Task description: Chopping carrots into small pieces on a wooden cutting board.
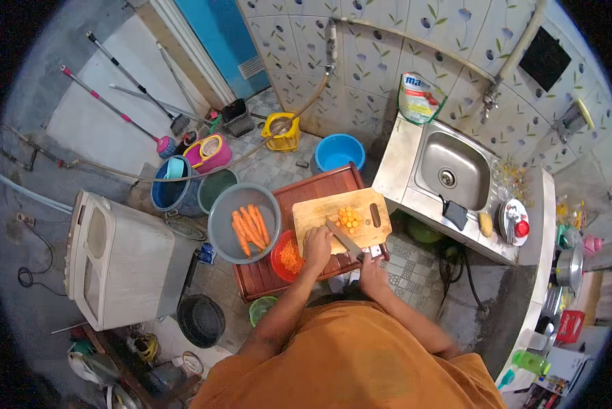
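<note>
A wooden cutting board lies on a reddish-brown wooden table, with sliced carrot rounds on it. My right hand grips a kitchen knife by its handle at the board's near edge, the blade pointing up and left. My left hand rests on the board's near left part, fingers bent by the blade tip; whether anything is beneath them is hidden. Left of it, partly under the board, a red bowl holds finely cut carrot. A grey basin with several whole carrots stands farther left.
A blue basin stands behind the table, and a steel sink is set in the tiled counter at right. Buckets and a washing machine stand at left. A black tub and a green bowl are on the near left floor.
</note>
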Demonstrator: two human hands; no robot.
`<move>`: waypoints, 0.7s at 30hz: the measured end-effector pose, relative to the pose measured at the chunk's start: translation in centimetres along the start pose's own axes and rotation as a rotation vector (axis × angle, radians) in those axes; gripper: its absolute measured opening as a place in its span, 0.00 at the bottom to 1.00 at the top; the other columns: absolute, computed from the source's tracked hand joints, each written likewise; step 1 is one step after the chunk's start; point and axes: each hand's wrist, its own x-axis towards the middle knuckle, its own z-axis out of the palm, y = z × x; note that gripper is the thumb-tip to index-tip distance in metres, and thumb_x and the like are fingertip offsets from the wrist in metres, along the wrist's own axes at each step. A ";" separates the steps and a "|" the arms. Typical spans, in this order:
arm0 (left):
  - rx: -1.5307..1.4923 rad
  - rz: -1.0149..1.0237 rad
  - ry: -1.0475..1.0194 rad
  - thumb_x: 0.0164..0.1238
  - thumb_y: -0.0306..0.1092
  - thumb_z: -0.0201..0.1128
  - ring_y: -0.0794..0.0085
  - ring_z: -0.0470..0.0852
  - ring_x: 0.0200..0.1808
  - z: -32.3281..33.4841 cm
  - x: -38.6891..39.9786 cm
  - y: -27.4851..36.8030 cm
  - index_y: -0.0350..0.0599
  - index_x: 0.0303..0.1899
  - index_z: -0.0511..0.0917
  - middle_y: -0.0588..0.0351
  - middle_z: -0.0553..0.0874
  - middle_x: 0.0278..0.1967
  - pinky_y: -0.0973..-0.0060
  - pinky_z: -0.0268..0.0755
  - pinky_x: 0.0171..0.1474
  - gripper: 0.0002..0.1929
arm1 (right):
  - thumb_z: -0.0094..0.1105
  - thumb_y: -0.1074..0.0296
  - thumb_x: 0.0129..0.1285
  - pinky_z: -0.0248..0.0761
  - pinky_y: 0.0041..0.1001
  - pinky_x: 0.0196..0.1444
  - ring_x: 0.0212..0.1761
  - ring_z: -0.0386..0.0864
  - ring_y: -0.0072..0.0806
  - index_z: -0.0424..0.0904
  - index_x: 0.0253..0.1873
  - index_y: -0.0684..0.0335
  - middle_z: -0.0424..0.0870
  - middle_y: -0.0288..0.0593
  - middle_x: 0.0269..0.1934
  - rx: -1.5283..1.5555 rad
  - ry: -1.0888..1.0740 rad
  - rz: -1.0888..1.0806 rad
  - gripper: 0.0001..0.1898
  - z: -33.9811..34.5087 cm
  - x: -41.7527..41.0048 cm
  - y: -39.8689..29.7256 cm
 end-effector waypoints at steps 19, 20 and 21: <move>0.083 -0.105 -0.251 0.64 0.22 0.47 0.42 0.81 0.46 -0.8 0.0 2.0 0.60 0.65 0.73 0.39 0.82 0.44 0.52 0.74 0.47 0.28 | 0.48 0.53 0.71 0.75 0.53 0.40 0.37 0.83 0.58 0.66 0.53 0.62 0.83 0.61 0.36 0.128 -0.097 -0.096 0.18 -2.9 -1.1 2.3; 0.087 -0.104 -0.255 0.64 0.22 0.47 0.42 0.81 0.46 -0.6 -0.1 2.0 0.60 0.65 0.73 0.39 0.82 0.44 0.52 0.74 0.47 0.28 | 0.47 0.52 0.71 0.75 0.53 0.40 0.37 0.83 0.58 0.67 0.53 0.62 0.83 0.61 0.36 0.143 -0.095 -0.097 0.19 -3.1 -1.1 2.3; 0.045 -0.087 -0.117 0.64 0.23 0.48 0.42 0.81 0.45 -0.3 -0.4 1.7 0.54 0.63 0.73 0.39 0.82 0.43 0.51 0.73 0.46 0.25 | 0.47 0.51 0.71 0.75 0.53 0.40 0.37 0.83 0.58 0.67 0.53 0.62 0.83 0.62 0.36 0.159 -0.094 -0.100 0.19 -3.2 -1.0 2.3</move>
